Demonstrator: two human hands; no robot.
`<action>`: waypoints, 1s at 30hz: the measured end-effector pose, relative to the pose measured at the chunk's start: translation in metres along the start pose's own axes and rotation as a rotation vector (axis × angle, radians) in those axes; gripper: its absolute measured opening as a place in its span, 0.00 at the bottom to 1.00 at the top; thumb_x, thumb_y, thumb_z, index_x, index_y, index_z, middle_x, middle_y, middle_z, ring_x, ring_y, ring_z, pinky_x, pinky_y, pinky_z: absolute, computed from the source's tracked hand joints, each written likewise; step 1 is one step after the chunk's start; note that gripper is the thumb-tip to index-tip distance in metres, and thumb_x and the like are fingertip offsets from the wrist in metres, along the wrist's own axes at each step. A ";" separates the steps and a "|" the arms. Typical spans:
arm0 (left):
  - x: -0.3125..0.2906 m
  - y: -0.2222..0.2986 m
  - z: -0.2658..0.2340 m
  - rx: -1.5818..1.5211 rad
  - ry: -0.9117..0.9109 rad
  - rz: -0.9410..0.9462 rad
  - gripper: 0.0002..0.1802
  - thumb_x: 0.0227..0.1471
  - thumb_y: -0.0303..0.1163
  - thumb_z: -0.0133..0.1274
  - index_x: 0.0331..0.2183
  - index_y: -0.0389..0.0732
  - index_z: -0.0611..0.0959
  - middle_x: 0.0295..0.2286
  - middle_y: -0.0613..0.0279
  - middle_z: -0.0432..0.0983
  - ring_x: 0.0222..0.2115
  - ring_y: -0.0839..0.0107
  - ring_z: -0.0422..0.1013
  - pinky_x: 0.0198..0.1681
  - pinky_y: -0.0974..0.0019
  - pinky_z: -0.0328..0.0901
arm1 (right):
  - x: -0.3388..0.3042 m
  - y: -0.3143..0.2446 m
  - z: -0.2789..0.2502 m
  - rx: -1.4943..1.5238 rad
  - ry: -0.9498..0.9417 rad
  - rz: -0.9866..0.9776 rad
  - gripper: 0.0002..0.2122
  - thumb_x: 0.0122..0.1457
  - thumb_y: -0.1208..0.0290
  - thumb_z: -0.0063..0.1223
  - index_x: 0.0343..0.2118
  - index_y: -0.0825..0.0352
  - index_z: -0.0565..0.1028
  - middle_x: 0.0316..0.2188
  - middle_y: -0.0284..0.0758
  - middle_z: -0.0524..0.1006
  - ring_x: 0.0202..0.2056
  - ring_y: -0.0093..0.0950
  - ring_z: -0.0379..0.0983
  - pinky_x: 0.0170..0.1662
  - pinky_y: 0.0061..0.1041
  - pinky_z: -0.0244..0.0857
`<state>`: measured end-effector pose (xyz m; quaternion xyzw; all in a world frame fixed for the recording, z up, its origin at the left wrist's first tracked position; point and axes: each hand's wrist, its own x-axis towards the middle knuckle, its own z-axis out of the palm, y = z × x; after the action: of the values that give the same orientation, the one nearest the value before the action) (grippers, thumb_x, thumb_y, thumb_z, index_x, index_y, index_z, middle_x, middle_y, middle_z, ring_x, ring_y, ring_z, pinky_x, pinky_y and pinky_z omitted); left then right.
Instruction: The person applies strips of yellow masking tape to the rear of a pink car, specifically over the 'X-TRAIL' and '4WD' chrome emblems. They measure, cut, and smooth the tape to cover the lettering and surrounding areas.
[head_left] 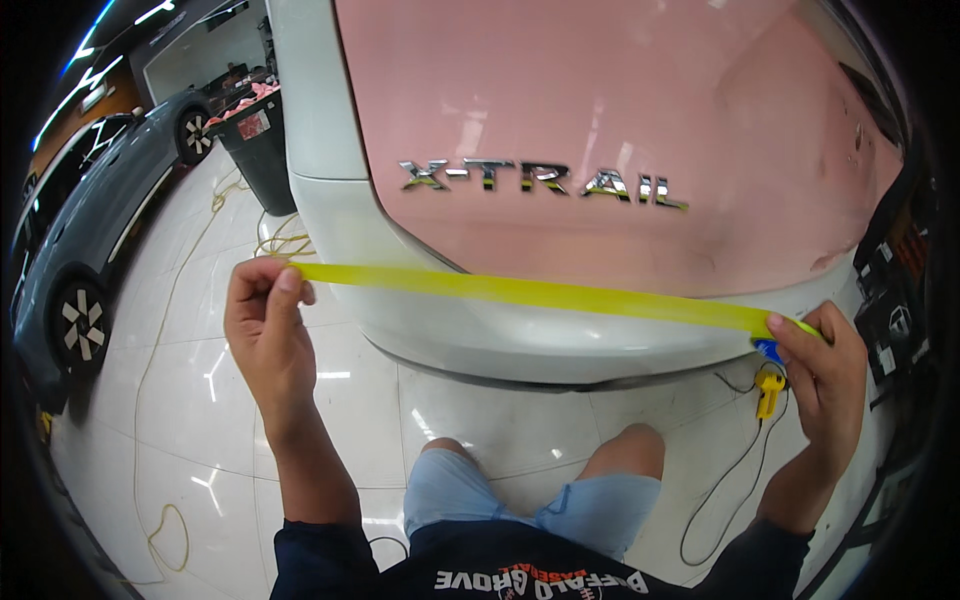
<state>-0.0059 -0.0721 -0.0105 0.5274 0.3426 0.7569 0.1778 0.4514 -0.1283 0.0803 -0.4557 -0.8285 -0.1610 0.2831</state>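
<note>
A strip of yellow-green masking tape point(540, 293) is pulled straight across in front of me, between my two hands. My left hand point(270, 330) pinches its free end between thumb and fingertips. At the other end my right hand point(828, 370) grips the tape roll, mostly hidden by the fingers; a bit of its blue core point(768, 350) shows. Behind the strip is the back of a car, with a white bumper point(480, 345) and a pink tailgate panel point(560, 90). Raised chrome letters point(540, 178) run across that panel. Whether the strip touches the car I cannot tell.
Parked on the left is a grey car point(120, 210). A dark bin point(255, 150) heaped with pink scraps stands behind it. Yellow cord point(165, 330) trails over the glossy tiled floor. At right, a yellow cable connector point(768, 395) hangs or lies near dark cases point(890, 310).
</note>
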 end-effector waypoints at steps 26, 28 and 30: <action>0.041 -0.048 0.046 0.243 0.057 -0.065 0.08 0.60 0.31 0.58 0.37 0.36 0.79 0.30 0.70 0.75 0.29 0.83 0.68 0.34 0.78 0.63 | 0.047 0.025 0.032 0.060 -0.013 0.114 0.12 0.56 0.82 0.56 0.43 0.68 0.81 0.22 0.36 0.62 0.24 0.27 0.60 0.28 0.28 0.54; 0.042 -0.047 0.049 0.236 0.063 -0.060 0.07 0.59 0.29 0.57 0.36 0.34 0.79 0.29 0.69 0.75 0.29 0.83 0.68 0.34 0.77 0.63 | 0.048 0.025 0.033 0.058 -0.013 0.121 0.12 0.56 0.82 0.56 0.43 0.68 0.81 0.21 0.36 0.62 0.24 0.27 0.61 0.28 0.28 0.54; 0.041 -0.047 0.050 0.243 0.068 -0.045 0.07 0.59 0.28 0.57 0.35 0.33 0.79 0.28 0.68 0.75 0.28 0.82 0.68 0.34 0.77 0.64 | 0.049 0.026 0.034 0.048 -0.020 0.114 0.12 0.56 0.82 0.56 0.43 0.68 0.81 0.21 0.36 0.62 0.24 0.27 0.61 0.28 0.28 0.55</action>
<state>0.0199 0.0032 -0.0053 0.5112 0.4494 0.7231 0.1177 0.4419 -0.0638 0.0837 -0.4968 -0.8075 -0.1202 0.2943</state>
